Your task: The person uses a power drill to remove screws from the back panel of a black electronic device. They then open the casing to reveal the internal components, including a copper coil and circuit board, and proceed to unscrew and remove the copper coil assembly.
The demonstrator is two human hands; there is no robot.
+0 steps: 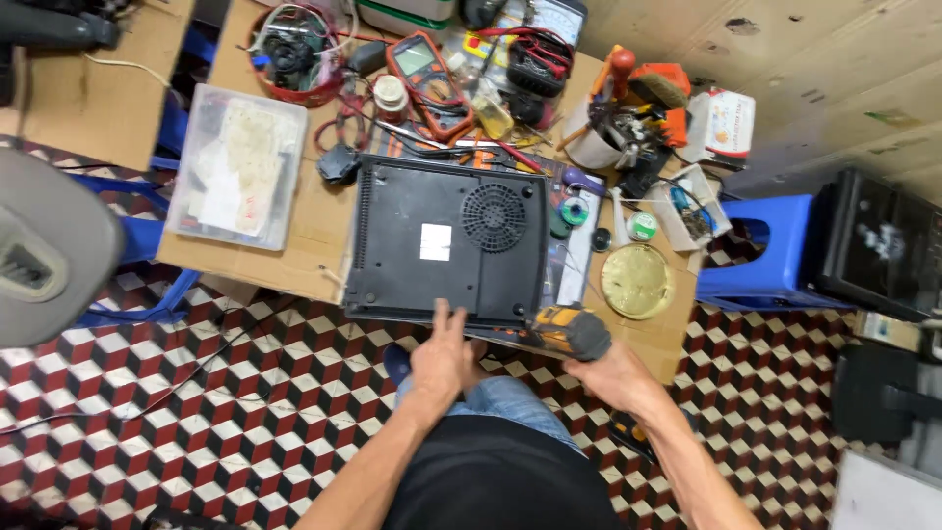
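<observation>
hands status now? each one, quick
Left hand: open, fingers resting on the near edge of the black appliance, holding nothing.
Right hand: closed around the yellow-and-black power screwdriver.

black appliance lying underside up on a cluttered bench

a black appliance, turned underside up with its round fan grille showing, is seen on a cardboard-covered table. its near edge is touched by the fingers of the left hand. a yellow and grey power screwdriver is gripped in the right hand, just beside the appliance's near right corner. a round brass disc lies to the right, a clear plastic box to the left, and an orange multimeter behind
</observation>
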